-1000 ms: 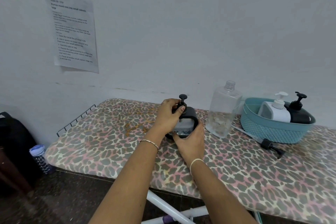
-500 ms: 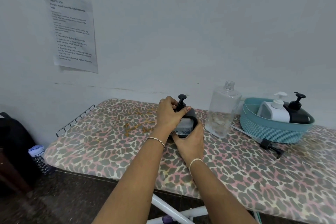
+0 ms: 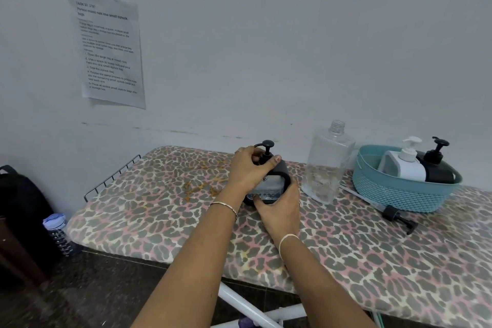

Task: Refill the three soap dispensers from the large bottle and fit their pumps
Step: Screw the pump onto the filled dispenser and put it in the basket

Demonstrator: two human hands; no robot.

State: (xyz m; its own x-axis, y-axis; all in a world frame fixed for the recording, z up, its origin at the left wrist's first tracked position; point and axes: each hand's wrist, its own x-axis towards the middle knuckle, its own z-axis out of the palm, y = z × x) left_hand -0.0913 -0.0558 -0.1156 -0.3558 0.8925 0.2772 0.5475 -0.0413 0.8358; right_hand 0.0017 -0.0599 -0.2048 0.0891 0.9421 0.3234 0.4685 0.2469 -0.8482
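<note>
L grip (image 3: pixel 249 168) clasps pump (image 3: pixel 267 146) collar; R grip (image 3: pixel 279 205) grasps dispenser (image 3: pixel 269 189) base. Turn collar w/ L only, keeping base still and pump upright.

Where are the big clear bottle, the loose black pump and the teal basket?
large clear bottle (image 3: pixel 328 168), head view, middle of its body.
loose black pump (image 3: pixel 392 212), head view, its round collar.
teal basket (image 3: pixel 399 193), head view, its front wall.

There are three dispensers, a grey one (image 3: pixel 282 168), a white one (image 3: pixel 407 168) and a black one (image 3: pixel 439 170), one clear bottle (image 3: pixel 327 162), one basket (image 3: pixel 399 194), one loose pump (image 3: pixel 396 214), one sheet (image 3: pixel 106 48), one water bottle (image 3: pixel 60 234), one bag (image 3: pixel 18 208), one board (image 3: pixel 159 208), and two hands, left hand (image 3: pixel 247 168) and right hand (image 3: pixel 282 205).
</note>
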